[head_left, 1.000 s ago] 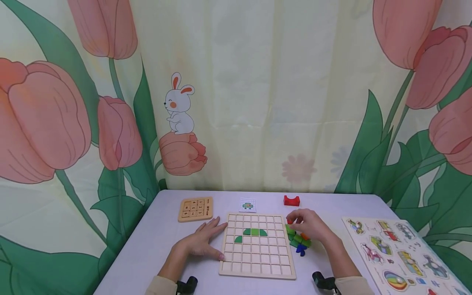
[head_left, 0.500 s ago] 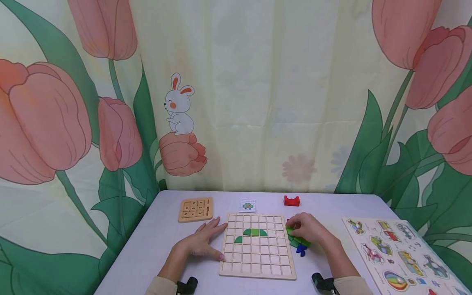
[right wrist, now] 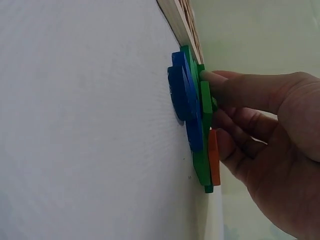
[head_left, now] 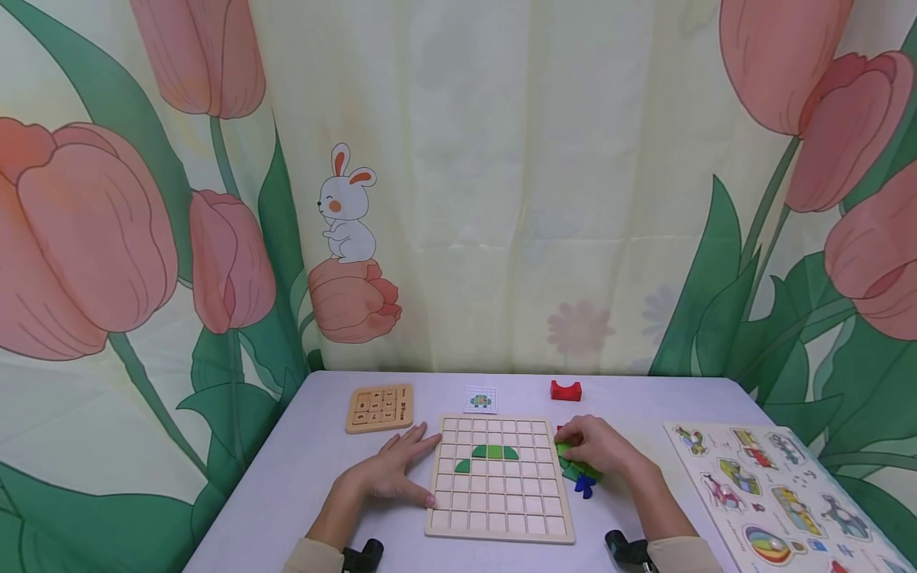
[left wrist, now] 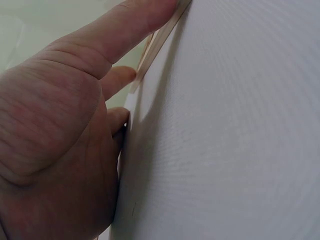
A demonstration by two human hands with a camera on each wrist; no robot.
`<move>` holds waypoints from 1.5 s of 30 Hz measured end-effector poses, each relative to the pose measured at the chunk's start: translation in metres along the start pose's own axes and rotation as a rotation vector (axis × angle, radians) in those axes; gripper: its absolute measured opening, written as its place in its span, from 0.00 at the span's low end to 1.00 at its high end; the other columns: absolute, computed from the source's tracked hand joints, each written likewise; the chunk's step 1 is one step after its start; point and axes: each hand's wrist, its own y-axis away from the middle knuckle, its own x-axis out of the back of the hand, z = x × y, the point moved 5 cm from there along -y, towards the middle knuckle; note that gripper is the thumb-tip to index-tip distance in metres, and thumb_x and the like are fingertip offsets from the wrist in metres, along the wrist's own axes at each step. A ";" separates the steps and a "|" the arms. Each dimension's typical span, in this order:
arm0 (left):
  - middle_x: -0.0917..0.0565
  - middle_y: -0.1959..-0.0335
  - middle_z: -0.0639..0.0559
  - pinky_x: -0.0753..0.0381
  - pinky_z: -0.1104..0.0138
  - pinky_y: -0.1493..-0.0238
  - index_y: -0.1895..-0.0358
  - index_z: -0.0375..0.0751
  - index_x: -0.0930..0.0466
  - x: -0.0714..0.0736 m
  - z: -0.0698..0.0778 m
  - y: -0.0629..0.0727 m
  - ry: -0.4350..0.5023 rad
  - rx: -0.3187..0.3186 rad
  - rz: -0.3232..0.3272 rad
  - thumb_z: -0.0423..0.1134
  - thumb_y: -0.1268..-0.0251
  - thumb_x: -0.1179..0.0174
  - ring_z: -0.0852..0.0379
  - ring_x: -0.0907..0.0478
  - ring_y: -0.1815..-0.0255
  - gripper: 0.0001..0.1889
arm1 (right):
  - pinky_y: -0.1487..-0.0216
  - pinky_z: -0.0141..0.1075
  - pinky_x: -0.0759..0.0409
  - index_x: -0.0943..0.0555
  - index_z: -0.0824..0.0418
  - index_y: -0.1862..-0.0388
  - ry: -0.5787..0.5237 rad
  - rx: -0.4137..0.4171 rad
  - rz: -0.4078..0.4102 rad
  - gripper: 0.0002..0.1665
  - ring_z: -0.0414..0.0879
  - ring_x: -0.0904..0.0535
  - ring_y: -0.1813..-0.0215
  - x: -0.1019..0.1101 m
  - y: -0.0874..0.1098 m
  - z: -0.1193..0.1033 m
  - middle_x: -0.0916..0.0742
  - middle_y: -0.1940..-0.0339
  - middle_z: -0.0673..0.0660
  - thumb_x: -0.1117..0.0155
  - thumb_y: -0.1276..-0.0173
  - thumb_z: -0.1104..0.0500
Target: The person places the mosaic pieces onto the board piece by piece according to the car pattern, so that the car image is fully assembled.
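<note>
Tulip-print curtain [head_left: 466, 159], white table [head_left: 268, 485], hands [head_left: 390, 469] at gridded board [head_left: 499, 505], green blocks [right wrist: 206, 105].

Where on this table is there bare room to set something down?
The white table is bare at back right, between the red block and the picture board, and between its left edge, the small wooden board and the left hand. It's crowded at the right edge of the grid board, where loose blocks cluster about the right hand.

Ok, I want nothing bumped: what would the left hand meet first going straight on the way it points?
Likely the wooden grid board: the left hand lies at its left edge, though exact contact is unclear.
</note>
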 end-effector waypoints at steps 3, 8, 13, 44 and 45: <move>0.52 0.13 0.43 0.61 0.34 0.16 0.18 0.59 0.39 0.000 0.000 -0.001 -0.002 -0.003 0.002 0.67 0.59 0.20 0.36 0.61 0.12 0.60 | 0.48 0.42 0.13 0.09 0.55 0.53 0.000 0.001 0.004 0.15 0.45 0.22 0.52 0.001 0.000 0.000 0.12 0.55 0.51 0.26 0.36 0.68; 0.52 0.13 0.44 0.61 0.34 0.16 0.18 0.60 0.39 -0.001 -0.003 -0.002 -0.008 -0.004 0.006 0.67 0.59 0.20 0.37 0.61 0.12 0.60 | 0.50 0.41 0.12 0.09 0.53 0.55 -0.003 0.018 0.022 0.14 0.45 0.21 0.51 0.003 -0.001 0.001 0.11 0.54 0.51 0.24 0.38 0.68; 0.52 0.12 0.45 0.61 0.34 0.16 0.18 0.60 0.39 -0.001 -0.004 -0.002 -0.015 -0.003 0.007 0.68 0.59 0.20 0.37 0.61 0.12 0.60 | 0.53 0.39 0.11 0.08 0.51 0.58 -0.040 0.021 0.036 0.14 0.46 0.20 0.49 0.005 -0.001 0.002 0.11 0.52 0.51 0.25 0.37 0.68; 0.52 0.12 0.45 0.61 0.35 0.16 0.18 0.62 0.40 -0.002 -0.005 -0.001 -0.033 -0.003 0.003 0.68 0.57 0.21 0.38 0.61 0.12 0.59 | 0.60 0.29 0.15 0.10 0.61 0.49 -0.179 0.305 -0.009 0.13 0.46 0.18 0.59 -0.019 -0.007 -0.064 0.09 0.57 0.52 0.28 0.31 0.64; 0.52 0.12 0.45 0.60 0.35 0.16 0.18 0.62 0.40 -0.002 -0.005 -0.001 -0.032 -0.003 0.002 0.68 0.57 0.21 0.38 0.61 0.12 0.59 | 0.60 0.28 0.16 0.10 0.61 0.49 -0.169 0.320 -0.017 0.13 0.46 0.18 0.59 -0.022 -0.007 -0.067 0.09 0.57 0.52 0.28 0.31 0.64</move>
